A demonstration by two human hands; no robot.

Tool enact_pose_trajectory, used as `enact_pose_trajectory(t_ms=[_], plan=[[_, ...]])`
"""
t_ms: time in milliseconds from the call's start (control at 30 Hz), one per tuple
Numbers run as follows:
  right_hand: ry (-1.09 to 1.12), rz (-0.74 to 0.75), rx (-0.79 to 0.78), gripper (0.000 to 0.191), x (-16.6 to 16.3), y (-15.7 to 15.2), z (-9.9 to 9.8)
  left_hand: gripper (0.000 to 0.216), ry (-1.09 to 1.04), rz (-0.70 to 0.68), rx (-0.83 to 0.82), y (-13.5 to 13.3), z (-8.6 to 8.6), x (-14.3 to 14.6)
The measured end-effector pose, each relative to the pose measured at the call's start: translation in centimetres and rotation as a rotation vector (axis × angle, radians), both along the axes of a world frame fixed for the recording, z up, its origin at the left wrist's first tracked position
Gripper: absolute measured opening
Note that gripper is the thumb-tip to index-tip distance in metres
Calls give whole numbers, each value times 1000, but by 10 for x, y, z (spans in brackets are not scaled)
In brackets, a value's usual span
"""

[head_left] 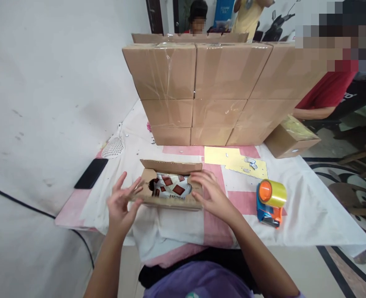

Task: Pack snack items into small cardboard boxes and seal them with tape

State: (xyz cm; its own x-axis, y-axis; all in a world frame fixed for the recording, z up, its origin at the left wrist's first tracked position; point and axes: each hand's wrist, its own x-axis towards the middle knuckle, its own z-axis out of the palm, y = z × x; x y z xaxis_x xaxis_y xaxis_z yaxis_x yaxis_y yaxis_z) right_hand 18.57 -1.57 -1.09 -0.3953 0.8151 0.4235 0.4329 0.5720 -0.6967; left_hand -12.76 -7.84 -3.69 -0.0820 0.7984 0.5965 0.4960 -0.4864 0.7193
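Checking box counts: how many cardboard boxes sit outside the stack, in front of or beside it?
2. One open box sits between the left hand and right hand; another box is at the right end of the stack. More may be hidden behind it.

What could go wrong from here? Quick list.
1. The packet shows inside the open box, far flap standing; folding that flap down might pinch the packet.
2. The tape dispenser sits to the right of the right hand; a sideways sweep could knock it.
3. The box stack stands beyond the open box; a bump might shift it.
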Motion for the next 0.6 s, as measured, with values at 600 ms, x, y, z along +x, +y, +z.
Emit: enact_pose_trajectory(t_ms=[600], plan=[[260, -1246, -47, 72, 189, -32, -28, 67, 853, -60, -152, 20, 38, 61]])
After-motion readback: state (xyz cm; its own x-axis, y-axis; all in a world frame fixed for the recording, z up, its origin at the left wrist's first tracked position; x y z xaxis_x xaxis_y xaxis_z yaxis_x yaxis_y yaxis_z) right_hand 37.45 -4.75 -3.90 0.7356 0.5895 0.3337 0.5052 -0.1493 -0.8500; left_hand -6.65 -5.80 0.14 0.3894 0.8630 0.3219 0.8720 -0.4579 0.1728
